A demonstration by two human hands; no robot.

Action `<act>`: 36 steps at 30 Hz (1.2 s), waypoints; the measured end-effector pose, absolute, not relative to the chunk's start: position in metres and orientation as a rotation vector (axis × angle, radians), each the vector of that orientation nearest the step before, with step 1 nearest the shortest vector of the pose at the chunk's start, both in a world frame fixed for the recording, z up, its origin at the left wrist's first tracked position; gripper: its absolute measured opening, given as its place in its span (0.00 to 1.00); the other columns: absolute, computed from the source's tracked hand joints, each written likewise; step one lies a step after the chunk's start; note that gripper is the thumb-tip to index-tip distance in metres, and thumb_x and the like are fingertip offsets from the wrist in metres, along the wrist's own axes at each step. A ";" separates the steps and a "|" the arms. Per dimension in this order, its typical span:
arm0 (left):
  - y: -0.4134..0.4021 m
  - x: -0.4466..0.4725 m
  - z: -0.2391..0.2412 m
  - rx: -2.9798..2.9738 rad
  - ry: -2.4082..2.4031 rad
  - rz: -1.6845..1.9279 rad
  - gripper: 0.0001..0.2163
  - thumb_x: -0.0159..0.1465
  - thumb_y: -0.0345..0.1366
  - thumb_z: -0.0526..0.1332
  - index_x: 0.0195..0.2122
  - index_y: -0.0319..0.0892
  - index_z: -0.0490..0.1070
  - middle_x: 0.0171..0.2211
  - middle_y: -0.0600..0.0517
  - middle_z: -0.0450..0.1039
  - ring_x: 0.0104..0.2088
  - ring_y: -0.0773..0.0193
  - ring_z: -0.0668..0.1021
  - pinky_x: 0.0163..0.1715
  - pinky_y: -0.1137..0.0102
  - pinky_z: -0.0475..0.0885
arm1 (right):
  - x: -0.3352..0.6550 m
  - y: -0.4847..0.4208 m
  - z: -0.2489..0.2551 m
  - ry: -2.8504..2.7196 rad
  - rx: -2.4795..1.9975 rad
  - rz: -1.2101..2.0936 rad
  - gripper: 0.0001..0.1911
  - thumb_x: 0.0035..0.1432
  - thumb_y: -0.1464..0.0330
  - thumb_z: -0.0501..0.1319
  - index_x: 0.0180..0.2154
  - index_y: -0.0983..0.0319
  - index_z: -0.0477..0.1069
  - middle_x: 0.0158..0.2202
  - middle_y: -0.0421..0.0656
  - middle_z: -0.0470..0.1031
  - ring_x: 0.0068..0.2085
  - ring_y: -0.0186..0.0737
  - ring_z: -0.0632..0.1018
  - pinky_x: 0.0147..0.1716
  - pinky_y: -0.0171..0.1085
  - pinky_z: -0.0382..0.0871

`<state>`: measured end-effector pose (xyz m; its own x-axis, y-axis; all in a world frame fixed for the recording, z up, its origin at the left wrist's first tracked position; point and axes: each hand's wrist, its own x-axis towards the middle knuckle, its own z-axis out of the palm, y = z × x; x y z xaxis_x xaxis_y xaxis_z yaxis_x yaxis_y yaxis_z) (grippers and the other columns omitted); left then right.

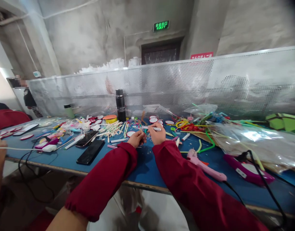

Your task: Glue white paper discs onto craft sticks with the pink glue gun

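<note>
Right hand (157, 134) pinches a white stick (151, 128) level above the blue table (142, 170), left hand (137, 138) curled beside it on something too small to tell; assembly underway, fine alignment probably needed next.

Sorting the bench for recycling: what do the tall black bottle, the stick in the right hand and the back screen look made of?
Black bottle: probably coated metal, dull sheen. White stick in right hand: paper or plastic, matte. Back screen: perforated sheet metal, silvery.
</note>
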<state>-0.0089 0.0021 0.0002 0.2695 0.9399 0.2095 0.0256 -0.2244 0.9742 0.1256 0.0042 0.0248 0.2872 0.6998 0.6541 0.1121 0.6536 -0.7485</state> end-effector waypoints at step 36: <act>-0.011 -0.003 0.009 1.534 0.990 1.299 0.11 0.64 0.43 0.55 0.29 0.42 0.65 0.19 0.55 0.70 0.15 0.71 0.67 0.18 0.74 0.58 | 0.127 -0.009 0.026 -1.176 -0.783 0.593 0.08 0.49 0.64 0.59 0.33 0.60 0.67 0.22 0.36 0.70 0.22 0.34 0.70 0.23 0.34 0.64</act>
